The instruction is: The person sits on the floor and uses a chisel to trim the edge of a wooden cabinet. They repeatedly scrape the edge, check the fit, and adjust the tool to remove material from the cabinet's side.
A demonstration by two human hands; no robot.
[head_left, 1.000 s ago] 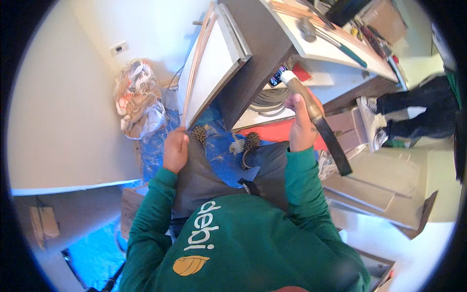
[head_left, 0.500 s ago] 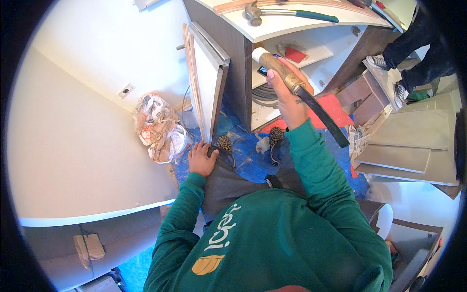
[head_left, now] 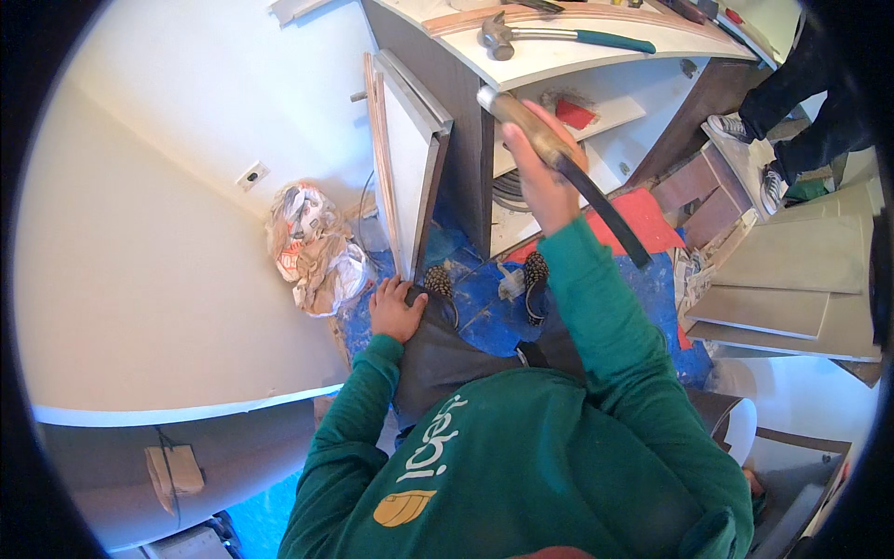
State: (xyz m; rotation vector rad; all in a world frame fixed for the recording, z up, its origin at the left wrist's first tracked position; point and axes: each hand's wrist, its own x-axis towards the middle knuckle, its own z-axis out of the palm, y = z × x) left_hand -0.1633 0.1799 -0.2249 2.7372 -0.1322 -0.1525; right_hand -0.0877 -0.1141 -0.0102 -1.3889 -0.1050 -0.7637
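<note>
My right hand (head_left: 538,172) is raised in front of me, fingers wrapped tight round a long tool with a pale wooden grip and a flat black bar (head_left: 568,172). The wooden end points up and away toward the edge of the white shelf unit (head_left: 596,65), while the black bar runs down and to my right, past my wrist and over the red sheet on the floor (head_left: 643,214). What kind of head the tool carries I cannot tell.

My left hand (head_left: 396,309) lies flat and open on my left knee, pressing on the dark grey trouser leg (head_left: 447,359), holding nothing. The two hands are well apart, the right one much higher than the left.

Just beyond my left hand stands a narrow white cabinet door with a dark edge (head_left: 410,168), hanging ajar from the dark brown side panel of the unit (head_left: 461,140). On the white top above lies a hammer with a steel head and green handle (head_left: 549,37), untouched.

On the blue floor covering (head_left: 484,312) sit my two shoes with speckled brown toes (head_left: 440,279), one beside the door, the other near the red sheet. A crumpled heap of plastic and paper (head_left: 312,247) rests against the white wall to my left. To my right lie stacked pale boards (head_left: 792,279), and another person's dark legs and shoes (head_left: 792,112) stand beyond them.
</note>
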